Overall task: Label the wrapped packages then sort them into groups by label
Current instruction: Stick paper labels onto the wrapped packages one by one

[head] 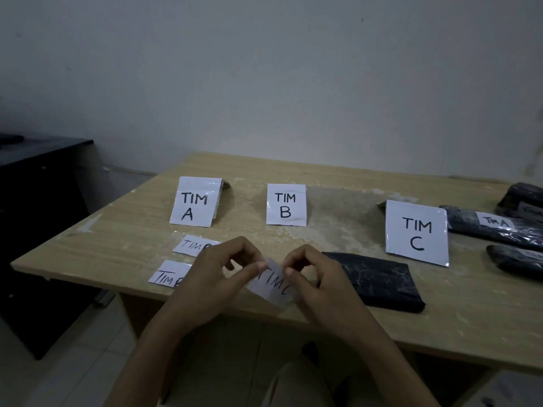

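Pale wood-grain table (88, 245) carries, far R, a cluster of black plastic-wrapped packages (493, 229), one w/ a white "TIM A" sticker, plus a flat unlabelled black wrapped package (379, 282) near the front edge, just beside the right hand (318, 277). Upright white paper signs (417, 233) across the back read "TIM A", "TIM B", "TIM C". Left hand (217, 277) & right hand both pinch a small white handwritten label (271, 284) betw. thumb & fingertips over the front edge, w/ two white label slips (192, 245) flat beside the left hand.
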